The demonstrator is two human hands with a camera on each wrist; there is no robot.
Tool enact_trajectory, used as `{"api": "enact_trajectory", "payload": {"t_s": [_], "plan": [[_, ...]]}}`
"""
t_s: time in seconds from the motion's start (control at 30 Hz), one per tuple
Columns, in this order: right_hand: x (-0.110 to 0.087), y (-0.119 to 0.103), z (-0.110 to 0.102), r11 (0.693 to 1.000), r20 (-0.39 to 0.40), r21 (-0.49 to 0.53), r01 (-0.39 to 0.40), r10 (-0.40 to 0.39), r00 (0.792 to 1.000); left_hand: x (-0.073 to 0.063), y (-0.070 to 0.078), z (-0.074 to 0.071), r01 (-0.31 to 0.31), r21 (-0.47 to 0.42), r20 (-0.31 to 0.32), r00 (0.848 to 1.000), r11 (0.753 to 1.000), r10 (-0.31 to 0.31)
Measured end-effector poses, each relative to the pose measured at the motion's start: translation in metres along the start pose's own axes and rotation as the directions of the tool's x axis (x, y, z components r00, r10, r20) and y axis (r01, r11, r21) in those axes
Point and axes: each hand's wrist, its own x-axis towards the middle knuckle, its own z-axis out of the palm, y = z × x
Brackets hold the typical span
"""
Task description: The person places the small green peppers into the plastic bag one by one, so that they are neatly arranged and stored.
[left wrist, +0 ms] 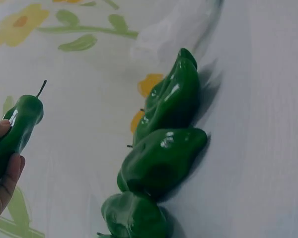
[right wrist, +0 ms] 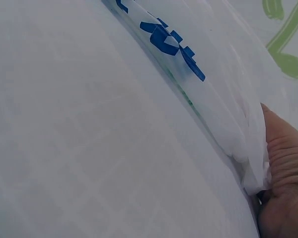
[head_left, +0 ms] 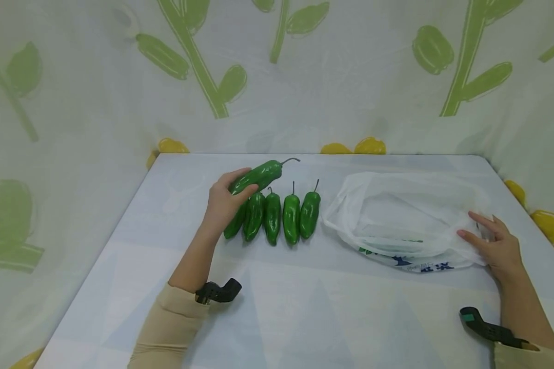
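Observation:
My left hand (head_left: 226,201) grips a long green pepper (head_left: 262,174) between thumb and fingers, its thin stem pointing up and to the right. Below it, several more green peppers (head_left: 272,219) lie side by side in a row, stems toward the far edge. The left wrist view shows the held pepper (left wrist: 25,119) at the left, apart from the row. At the right lies a thin white plastic bag (head_left: 351,207) with blue and green print, its mouth spread. My right hand (head_left: 500,248) holds the bag's right end, where the plastic bunches against the thumb (right wrist: 283,153).
The pale table (head_left: 304,307) has its far edge just beyond the peppers and bag. A curtain (head_left: 351,77) with green leaves and yellow flowers hangs behind and at both sides. Black wrist cameras (head_left: 219,291) stick out from both forearms.

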Motion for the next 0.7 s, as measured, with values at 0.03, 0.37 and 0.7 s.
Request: {"api": "enact_trajectory", "payload": {"t_s": [0.03, 0.37, 0.7], "plan": [[0.0, 0.0, 0.0, 1.0, 0.001, -0.002, 0.001, -0.001, 1.0, -0.001, 0.004, 0.002, -0.013, -0.012, 0.003, 1.0, 1.0, 0.013], [0.001, 0.001, 0.0, 1.0, -0.001, 0.004, 0.013, -0.013, 1.0, -0.004, 0.028, 0.026, -0.137, -0.063, 0.021, 0.99, 0.989, 0.138], [0.001, 0.001, 0.001, 1.0, -0.007, 0.013, 0.011, -0.011, 1.0, -0.003, 0.044, 0.057, -0.212, -0.091, 0.101, 0.97, 0.973, 0.221]]}}
